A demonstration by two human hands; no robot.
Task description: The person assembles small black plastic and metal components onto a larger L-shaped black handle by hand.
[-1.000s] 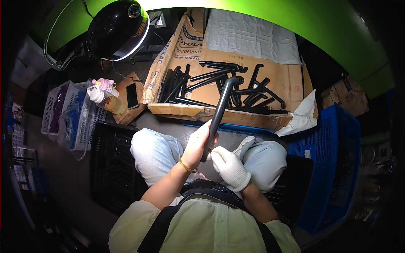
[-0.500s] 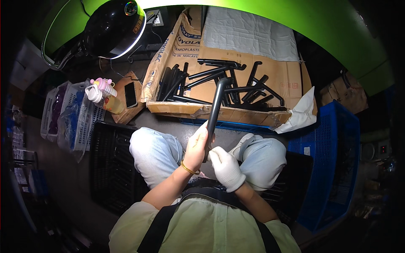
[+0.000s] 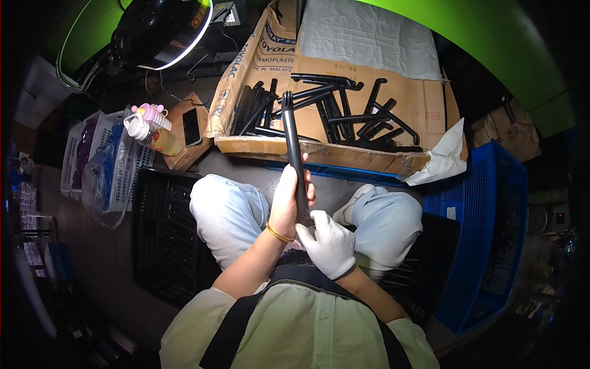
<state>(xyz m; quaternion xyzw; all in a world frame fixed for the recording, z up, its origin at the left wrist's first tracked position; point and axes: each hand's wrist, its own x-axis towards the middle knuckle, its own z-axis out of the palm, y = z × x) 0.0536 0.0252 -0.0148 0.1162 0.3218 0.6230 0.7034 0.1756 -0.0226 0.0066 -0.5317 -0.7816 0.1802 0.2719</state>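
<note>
My left hand (image 3: 289,200) is bare, with a gold bangle at the wrist. Its fingers wrap round a long black bar (image 3: 292,138) with a slotted tip, tilted up over my lap. In a white knit glove, my right hand (image 3: 329,246) is at the bar's lower end, its fingers curled. Whatever lies between those fingertips is hidden. Beyond the bar, an open cardboard box (image 3: 362,74) holds a loose heap of similar black bars (image 3: 332,117), several with bent ends.
A black lamp (image 3: 160,31) hangs at the upper left. Below it a phone (image 3: 192,127) and a bottle (image 3: 161,138) rest on a wooden board. Black crates (image 3: 163,240) flank my legs. Blue crates (image 3: 476,246) stand at the right, white baskets (image 3: 126,166) at the left.
My left hand has turned the bar, so its slotted tip faces me and its top leans further left. The gloved right hand has shifted slightly, its fingers reposed at the lower end.
</note>
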